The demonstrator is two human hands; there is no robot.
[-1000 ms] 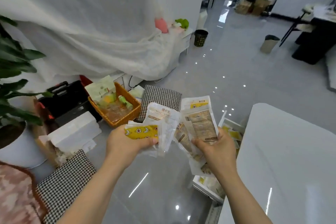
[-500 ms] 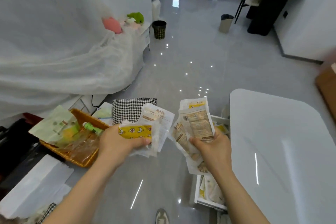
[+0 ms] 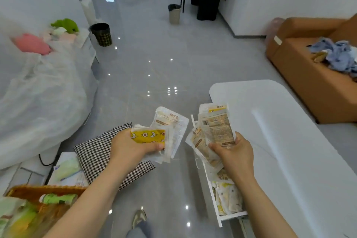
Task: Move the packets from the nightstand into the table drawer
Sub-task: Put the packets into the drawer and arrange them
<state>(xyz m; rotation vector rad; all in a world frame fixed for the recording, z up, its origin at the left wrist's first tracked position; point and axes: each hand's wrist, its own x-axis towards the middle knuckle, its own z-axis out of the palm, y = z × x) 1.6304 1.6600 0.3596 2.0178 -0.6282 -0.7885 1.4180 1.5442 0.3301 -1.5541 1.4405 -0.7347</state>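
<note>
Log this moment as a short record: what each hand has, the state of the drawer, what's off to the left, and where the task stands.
left hand: grips a fan of packets, yellow packet on top
right hand: grips a second bunch
drawer: open under the white table, more packets inside
nearby left: checked cushion, woven basket
task state: neither handful is in the drawer yet

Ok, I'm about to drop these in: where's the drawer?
Head view, lower right: the open drawer juts from the white table's left edge, below the right hand and its packets.
</note>
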